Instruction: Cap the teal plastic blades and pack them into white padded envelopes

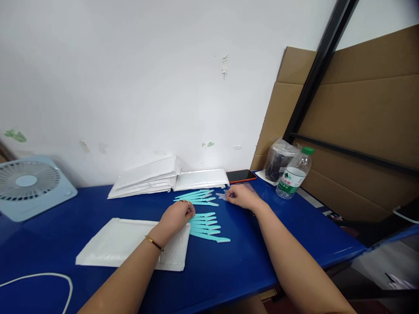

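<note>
Two groups of slim turquoise plastic pieces lie on the blue table: a near row and a far fan. My left hand rests curled at the left end of the near row, fingers closed on the end of one piece, partly over a white padded envelope. My right hand lies farther right, fingertips pinched at some small pale pieces beside the far fan.
A stack of white padded envelopes and one more lie against the wall. An orange-edged phone, a bagged dark object and a water bottle stand right. A fan sits far left, a white cable near.
</note>
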`<action>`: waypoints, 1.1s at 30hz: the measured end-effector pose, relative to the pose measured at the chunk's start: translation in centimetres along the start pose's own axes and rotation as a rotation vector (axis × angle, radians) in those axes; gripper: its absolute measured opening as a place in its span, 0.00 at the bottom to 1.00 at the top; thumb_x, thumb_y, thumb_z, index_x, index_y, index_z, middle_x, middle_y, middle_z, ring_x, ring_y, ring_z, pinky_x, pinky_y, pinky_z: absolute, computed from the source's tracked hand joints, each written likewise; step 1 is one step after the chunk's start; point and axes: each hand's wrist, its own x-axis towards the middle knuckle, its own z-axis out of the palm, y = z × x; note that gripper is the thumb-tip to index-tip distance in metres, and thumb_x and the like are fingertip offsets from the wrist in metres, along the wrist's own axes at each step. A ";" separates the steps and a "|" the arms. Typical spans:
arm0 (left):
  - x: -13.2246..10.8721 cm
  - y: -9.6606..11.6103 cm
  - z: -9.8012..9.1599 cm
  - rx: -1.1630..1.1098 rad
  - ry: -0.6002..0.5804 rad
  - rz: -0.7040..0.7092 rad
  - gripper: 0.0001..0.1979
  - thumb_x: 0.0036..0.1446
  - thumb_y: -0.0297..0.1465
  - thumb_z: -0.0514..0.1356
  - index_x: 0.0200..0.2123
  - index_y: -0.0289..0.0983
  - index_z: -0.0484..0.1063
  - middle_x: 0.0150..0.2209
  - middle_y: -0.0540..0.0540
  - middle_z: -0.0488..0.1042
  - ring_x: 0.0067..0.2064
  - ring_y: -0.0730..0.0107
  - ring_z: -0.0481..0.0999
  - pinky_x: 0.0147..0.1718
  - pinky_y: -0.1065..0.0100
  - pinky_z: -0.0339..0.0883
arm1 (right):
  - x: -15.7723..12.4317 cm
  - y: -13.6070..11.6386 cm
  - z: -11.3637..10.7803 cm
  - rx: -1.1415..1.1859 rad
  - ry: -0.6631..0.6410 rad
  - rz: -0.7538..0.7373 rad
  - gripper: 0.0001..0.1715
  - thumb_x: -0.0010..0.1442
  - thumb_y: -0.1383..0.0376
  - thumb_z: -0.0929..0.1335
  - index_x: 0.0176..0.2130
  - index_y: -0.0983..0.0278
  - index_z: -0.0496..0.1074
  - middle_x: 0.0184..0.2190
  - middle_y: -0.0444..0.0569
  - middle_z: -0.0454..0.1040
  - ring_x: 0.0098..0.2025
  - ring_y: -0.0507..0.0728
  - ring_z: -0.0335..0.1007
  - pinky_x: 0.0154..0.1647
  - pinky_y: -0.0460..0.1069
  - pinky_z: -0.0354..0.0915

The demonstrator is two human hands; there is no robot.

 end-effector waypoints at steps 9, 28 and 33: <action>0.2 -0.5 0.2 -0.151 0.120 -0.041 0.07 0.56 0.32 0.49 0.29 0.39 0.65 0.28 0.50 0.72 0.29 0.70 0.69 0.28 0.71 0.55 | -0.3 -2.2 0.5 0.321 -0.069 -0.060 0.13 0.58 0.59 0.62 0.34 0.65 0.70 0.24 0.45 0.72 0.25 0.51 0.67 0.26 0.44 0.60; 0.1 -0.7 -0.6 -0.285 0.168 -0.169 0.28 0.57 0.52 0.38 0.20 0.38 0.60 0.22 0.48 0.70 0.26 0.67 0.69 0.24 0.69 0.52 | -1.0 -5.8 -0.4 0.559 0.289 -0.243 0.09 0.56 0.62 0.66 0.35 0.63 0.73 0.34 0.49 0.75 0.36 0.54 0.71 0.37 0.48 0.65; 0.0 -0.4 -0.9 -0.265 0.161 -0.171 0.29 0.57 0.52 0.38 0.20 0.37 0.62 0.23 0.48 0.71 0.25 0.67 0.69 0.24 0.69 0.52 | -1.1 -6.1 -0.4 0.520 0.257 -0.279 0.09 0.57 0.62 0.65 0.35 0.63 0.74 0.34 0.49 0.75 0.37 0.54 0.71 0.37 0.48 0.66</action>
